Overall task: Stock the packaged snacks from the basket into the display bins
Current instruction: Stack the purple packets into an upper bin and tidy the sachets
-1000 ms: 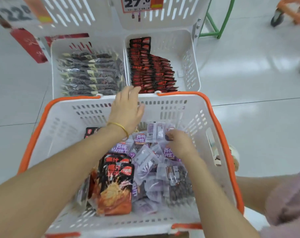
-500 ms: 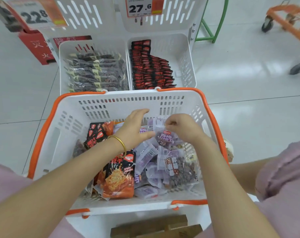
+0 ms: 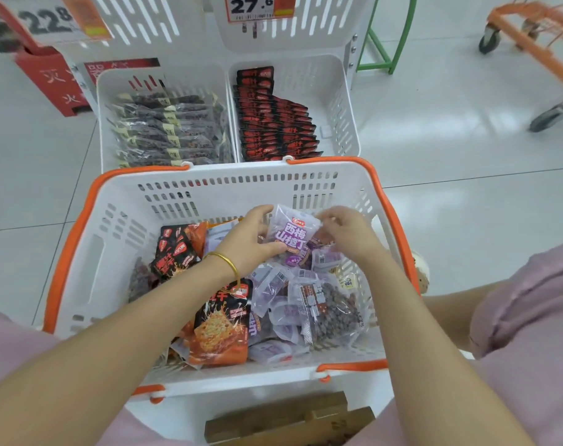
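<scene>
Purple packet [image 3: 290, 233] centre frame, long axis near vertical, top edge uppermost, left hand [image 3: 248, 243] and right hand [image 3: 351, 233] pinching its sides

Forearms [image 3: 129, 317]: both bare, from the near edge to the wrists.
Left hand [image 3: 248, 243]: thin gold bangle [image 3: 229, 264] round its wrist.
Clothing: creased dusty-pink fabric [image 3: 531, 317], near left and near right.
</scene>
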Motion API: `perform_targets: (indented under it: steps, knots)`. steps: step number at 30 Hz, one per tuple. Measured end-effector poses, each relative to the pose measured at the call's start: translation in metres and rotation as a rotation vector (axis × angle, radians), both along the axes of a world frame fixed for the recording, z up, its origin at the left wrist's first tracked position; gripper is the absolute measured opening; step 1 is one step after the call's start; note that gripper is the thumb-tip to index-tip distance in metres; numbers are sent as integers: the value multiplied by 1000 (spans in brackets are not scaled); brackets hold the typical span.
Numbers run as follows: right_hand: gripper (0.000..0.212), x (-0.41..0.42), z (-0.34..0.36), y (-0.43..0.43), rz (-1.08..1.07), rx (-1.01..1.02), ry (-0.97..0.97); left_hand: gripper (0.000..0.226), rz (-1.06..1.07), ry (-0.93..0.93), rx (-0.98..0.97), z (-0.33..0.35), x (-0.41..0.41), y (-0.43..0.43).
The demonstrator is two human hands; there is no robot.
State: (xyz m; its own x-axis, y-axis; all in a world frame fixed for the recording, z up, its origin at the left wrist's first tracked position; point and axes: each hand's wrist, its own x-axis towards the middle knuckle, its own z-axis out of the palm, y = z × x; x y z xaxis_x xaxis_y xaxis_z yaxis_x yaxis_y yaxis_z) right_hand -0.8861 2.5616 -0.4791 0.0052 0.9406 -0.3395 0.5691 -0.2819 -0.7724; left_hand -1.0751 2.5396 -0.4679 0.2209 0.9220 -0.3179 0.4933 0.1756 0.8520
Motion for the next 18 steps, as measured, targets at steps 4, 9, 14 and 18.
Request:
perform_targets:
  steps: [4,9,14,18]
  knots:
    - [22,-2,-50,-13,335,-314,-467,64,30,-33,-10,1,-4,0]
    - [21,-7,-49,-16,405,-417,-421,61,46,-58,-38,-2,-3,0]
    - [30,7,-35,-11,361,-500,-211,56,86,-68,-46,-2,-4,2]
    - [8,4,-14,-11,200,-296,49,47,151,-41,-14,-2,-10,6]
